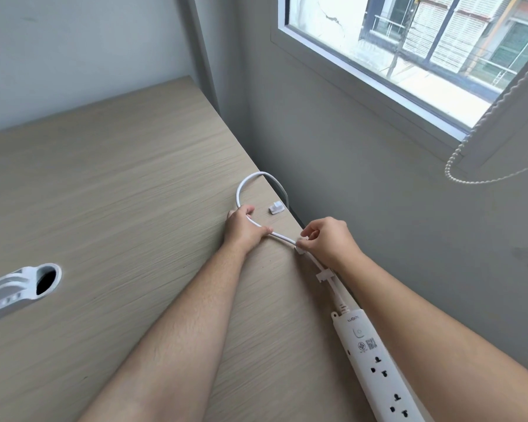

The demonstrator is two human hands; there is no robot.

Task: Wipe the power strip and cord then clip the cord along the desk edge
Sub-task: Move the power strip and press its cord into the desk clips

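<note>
Pale beige wood-grain desk top [104,184] looking matt, fine straight lines running across. White plastic power strip [378,367] showing smooth, slightly glossy surface. Thin white cord [241,190] looking smooth, rubbery plastic. Small white plastic cable clips [276,207] appearing smooth. Grey painted wall [363,193] looking matt. White beaded blind chain [470,178] shining slightly.

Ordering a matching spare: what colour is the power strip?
White, with dark sockets; the power strip shows best in the head view.

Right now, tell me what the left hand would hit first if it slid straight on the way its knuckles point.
Probably nothing soon: the left hand, gripping the cord, faces up the bare desk alongside the cord's loop. Depth is unclear.
</note>
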